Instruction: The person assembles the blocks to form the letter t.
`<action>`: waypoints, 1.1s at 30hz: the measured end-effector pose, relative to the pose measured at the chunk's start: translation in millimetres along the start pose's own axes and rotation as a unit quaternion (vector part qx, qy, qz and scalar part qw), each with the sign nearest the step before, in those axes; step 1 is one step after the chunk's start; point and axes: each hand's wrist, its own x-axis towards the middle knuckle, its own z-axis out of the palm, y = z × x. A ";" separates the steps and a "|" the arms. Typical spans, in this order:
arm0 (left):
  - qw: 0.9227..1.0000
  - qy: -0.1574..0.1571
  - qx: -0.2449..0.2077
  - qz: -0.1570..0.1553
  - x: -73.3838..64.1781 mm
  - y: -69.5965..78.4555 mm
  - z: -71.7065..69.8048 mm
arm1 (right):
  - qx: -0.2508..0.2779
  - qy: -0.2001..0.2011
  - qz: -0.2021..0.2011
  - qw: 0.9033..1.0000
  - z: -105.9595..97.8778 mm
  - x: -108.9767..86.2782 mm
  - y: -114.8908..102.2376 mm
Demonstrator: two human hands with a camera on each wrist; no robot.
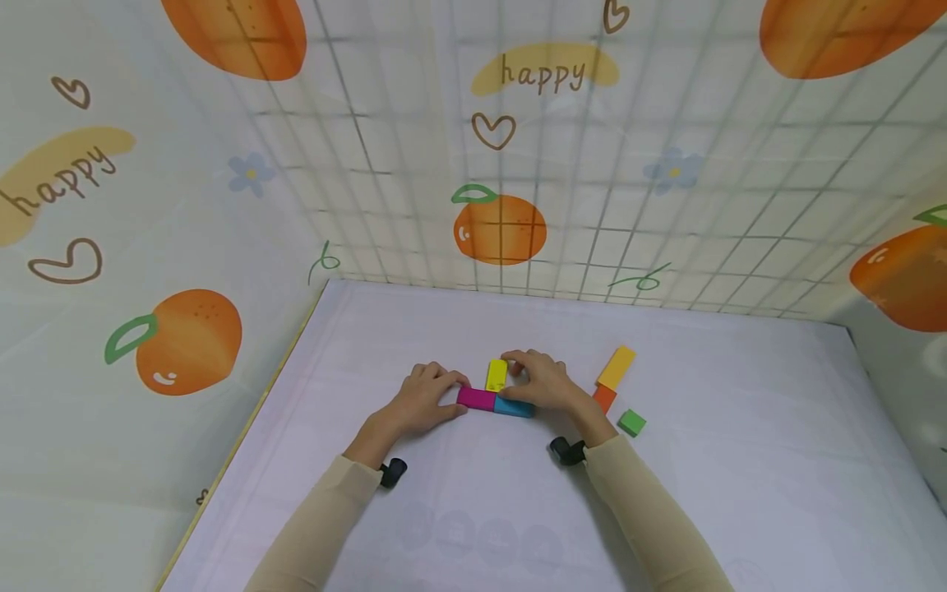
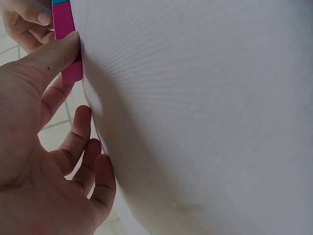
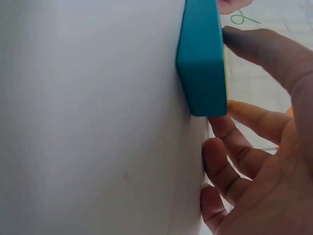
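Note:
My left hand (image 1: pixel 425 399) grips the free end of a magenta block (image 1: pixel 476 400), thumb on its near side and a finger beyond it. Against the magenta block's right end lies a blue block (image 1: pixel 514 407), the two forming a row. Just behind their join is a yellow block (image 1: pixel 496 375), pointing away from me. My right hand (image 1: pixel 543 382) holds the yellow block at its right side, thumb by the near end and index finger at the far corner. In the right wrist view the blue block (image 3: pixel 203 63) hides most of the yellow one.
To the right of my right hand lie an orange-yellow block (image 1: pixel 616 367) and a red-orange block (image 1: pixel 604 400), end to end. A small green block (image 1: pixel 632 423) is nearer to me. A patterned cloth wall (image 1: pixel 414 222) rises behind the white table (image 1: pixel 710 493).

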 end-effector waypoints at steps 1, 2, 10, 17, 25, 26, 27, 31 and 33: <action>1.000 0.000 0.000 0.000 -0.1 0.2 -0.3 | -0.001 0.000 0.000 1.000 0.2 0.0 0.1; 1.000 0.001 -0.001 0.000 -0.3 0.5 -0.7 | 0.000 0.000 0.001 1.000 0.2 0.0 0.1; 1.000 -0.002 -0.002 0.002 -0.7 2.7 -2.3 | 0.018 0.026 0.010 0.999 -4.2 -6.0 -0.3; 1.000 0.000 -0.002 0.000 -1.5 3.7 -1.9 | 0.041 0.065 0.022 0.997 -11.1 -19.2 -3.5; 1.000 -0.001 -0.007 -0.002 -2.4 5.3 -3.2 | 0.051 0.111 0.018 0.992 -18.9 -41.3 -0.1; 1.000 -0.001 -0.006 -0.002 -2.6 5.2 -3.0 | 0.051 0.117 0.018 0.992 -19.9 -44.6 0.5; 1.000 0.000 -0.006 -0.002 -2.5 5.1 -2.7 | 0.050 0.123 0.019 0.991 -21.1 -47.5 1.3; 1.000 0.002 -0.005 -0.002 -2.0 3.6 -0.6 | 0.039 0.144 0.020 0.989 -25.8 -60.1 4.7; 1.000 0.004 -0.005 -0.001 -1.5 3.1 0.5 | 0.033 0.154 0.019 0.987 -28.0 -66.3 6.7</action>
